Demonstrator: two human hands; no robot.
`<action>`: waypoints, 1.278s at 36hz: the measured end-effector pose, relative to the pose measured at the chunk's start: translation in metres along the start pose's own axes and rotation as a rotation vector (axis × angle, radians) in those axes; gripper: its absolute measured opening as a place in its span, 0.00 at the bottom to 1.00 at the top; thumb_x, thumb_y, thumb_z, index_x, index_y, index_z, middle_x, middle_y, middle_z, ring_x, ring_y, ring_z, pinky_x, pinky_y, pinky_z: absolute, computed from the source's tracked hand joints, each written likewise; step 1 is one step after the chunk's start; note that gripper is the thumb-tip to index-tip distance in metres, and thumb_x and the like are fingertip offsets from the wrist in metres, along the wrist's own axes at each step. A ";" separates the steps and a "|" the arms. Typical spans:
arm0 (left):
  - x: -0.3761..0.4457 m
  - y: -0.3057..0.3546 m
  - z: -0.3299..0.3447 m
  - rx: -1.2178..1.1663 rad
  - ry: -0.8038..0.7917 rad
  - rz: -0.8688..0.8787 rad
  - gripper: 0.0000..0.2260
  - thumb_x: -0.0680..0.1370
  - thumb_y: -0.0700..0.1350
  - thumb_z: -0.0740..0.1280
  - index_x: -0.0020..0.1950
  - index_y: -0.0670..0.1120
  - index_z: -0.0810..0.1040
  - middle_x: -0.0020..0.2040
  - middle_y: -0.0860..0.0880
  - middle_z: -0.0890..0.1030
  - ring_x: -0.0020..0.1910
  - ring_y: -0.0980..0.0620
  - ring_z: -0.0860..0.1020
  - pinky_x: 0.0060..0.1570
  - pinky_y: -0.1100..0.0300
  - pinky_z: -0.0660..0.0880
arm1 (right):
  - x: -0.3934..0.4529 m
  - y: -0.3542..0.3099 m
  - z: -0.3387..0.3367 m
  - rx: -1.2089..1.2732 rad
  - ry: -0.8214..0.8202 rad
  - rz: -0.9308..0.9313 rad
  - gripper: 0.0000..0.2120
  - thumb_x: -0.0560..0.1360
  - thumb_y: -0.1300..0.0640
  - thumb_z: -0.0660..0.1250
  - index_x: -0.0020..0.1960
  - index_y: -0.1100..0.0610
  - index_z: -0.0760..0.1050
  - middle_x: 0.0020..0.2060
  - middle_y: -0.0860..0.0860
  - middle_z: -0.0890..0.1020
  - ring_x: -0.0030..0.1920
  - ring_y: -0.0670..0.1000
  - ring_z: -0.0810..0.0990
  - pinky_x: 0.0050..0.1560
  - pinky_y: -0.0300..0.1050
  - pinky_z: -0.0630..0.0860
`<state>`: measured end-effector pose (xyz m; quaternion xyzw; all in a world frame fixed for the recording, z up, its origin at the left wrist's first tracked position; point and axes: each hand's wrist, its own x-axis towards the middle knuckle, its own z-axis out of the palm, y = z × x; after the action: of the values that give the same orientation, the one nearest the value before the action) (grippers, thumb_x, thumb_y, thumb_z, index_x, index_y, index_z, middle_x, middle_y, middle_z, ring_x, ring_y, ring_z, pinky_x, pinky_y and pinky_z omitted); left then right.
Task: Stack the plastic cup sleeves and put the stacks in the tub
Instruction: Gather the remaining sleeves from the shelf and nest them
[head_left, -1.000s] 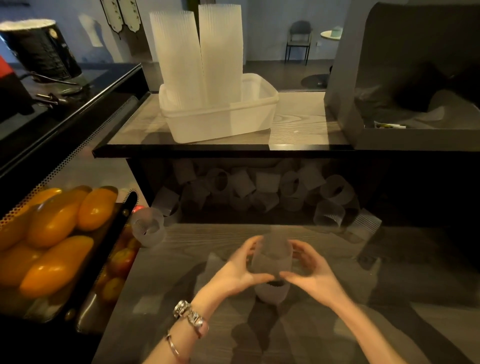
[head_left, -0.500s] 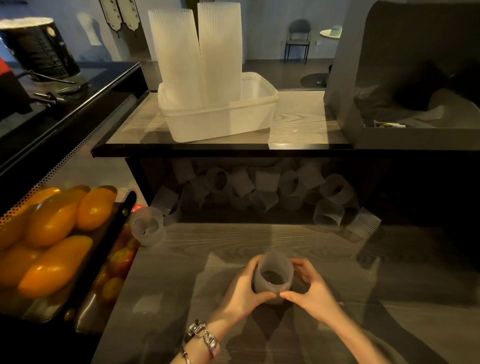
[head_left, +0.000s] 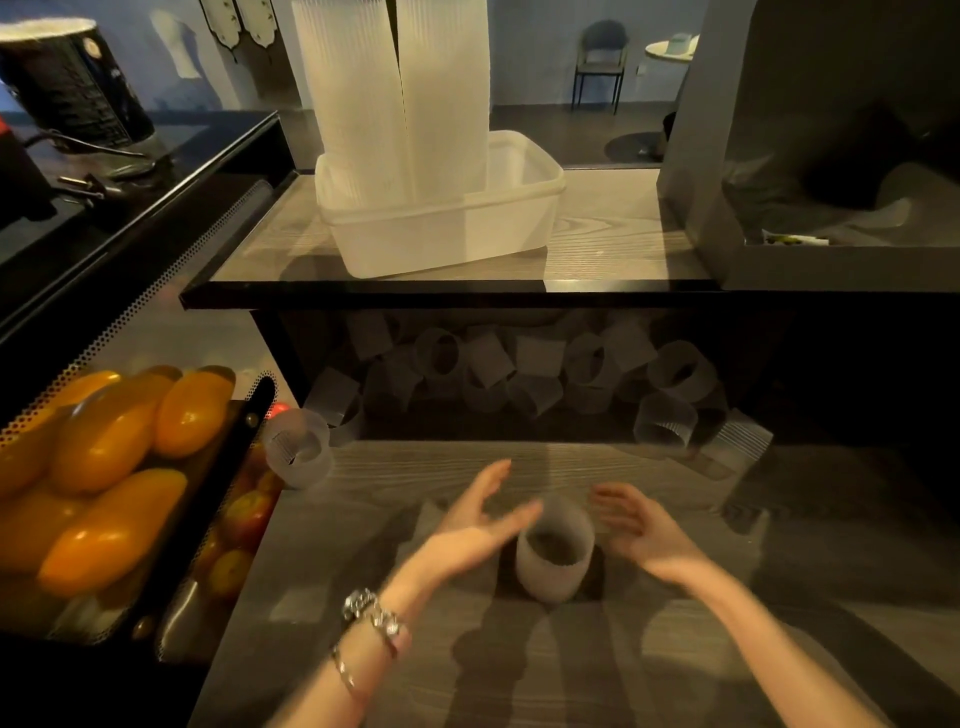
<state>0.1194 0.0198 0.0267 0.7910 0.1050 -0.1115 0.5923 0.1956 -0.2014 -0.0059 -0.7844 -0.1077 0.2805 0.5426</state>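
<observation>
A short stack of translucent ribbed cup sleeves (head_left: 555, 553) stands upright on the wooden counter (head_left: 675, 649). My left hand (head_left: 478, 525) hovers just left of it with fingers spread, its fingertips blurred near the rim. My right hand (head_left: 641, 527) is open just right of the stack, apart from it. Several loose sleeves (head_left: 519, 371) lie under the upper shelf, one (head_left: 298, 453) near the fruit and two (head_left: 665, 426) at the right. On the shelf a white tub (head_left: 447, 228) holds two tall sleeve stacks (head_left: 400, 98).
A tray of orange-yellow fruit (head_left: 104, 467) with smaller fruit beneath sits at the left. A black counter with a dark canister (head_left: 67, 88) is at the far left. A grey box-like unit (head_left: 831, 197) fills the upper right. The shelf edge (head_left: 447, 293) overhangs the loose sleeves.
Both hands held the sleeve stack and set it down on the counter; now they have let go and spread away from it. The stack stands free.
</observation>
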 end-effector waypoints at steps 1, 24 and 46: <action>0.007 0.007 -0.007 -0.009 0.007 -0.019 0.28 0.76 0.53 0.66 0.73 0.54 0.60 0.73 0.52 0.63 0.71 0.55 0.62 0.68 0.60 0.62 | 0.007 -0.004 -0.003 0.003 0.024 0.009 0.26 0.69 0.77 0.65 0.61 0.56 0.68 0.63 0.57 0.73 0.58 0.51 0.75 0.50 0.34 0.77; 0.164 0.046 -0.018 0.208 0.072 -0.402 0.21 0.79 0.50 0.60 0.68 0.40 0.69 0.68 0.43 0.71 0.67 0.45 0.69 0.61 0.59 0.65 | 0.140 -0.068 0.010 0.183 0.318 0.431 0.15 0.76 0.65 0.64 0.61 0.66 0.69 0.47 0.56 0.74 0.59 0.59 0.75 0.57 0.49 0.74; 0.124 -0.013 -0.012 0.278 0.022 -0.177 0.36 0.72 0.33 0.67 0.75 0.51 0.55 0.71 0.45 0.61 0.65 0.45 0.70 0.61 0.55 0.73 | 0.096 -0.041 0.022 0.126 0.055 0.232 0.34 0.68 0.74 0.68 0.71 0.60 0.62 0.61 0.59 0.75 0.59 0.55 0.76 0.56 0.46 0.75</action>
<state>0.2340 0.0389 -0.0192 0.8542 0.1645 -0.1681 0.4637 0.2676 -0.1229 -0.0048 -0.7635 0.0168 0.3259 0.5573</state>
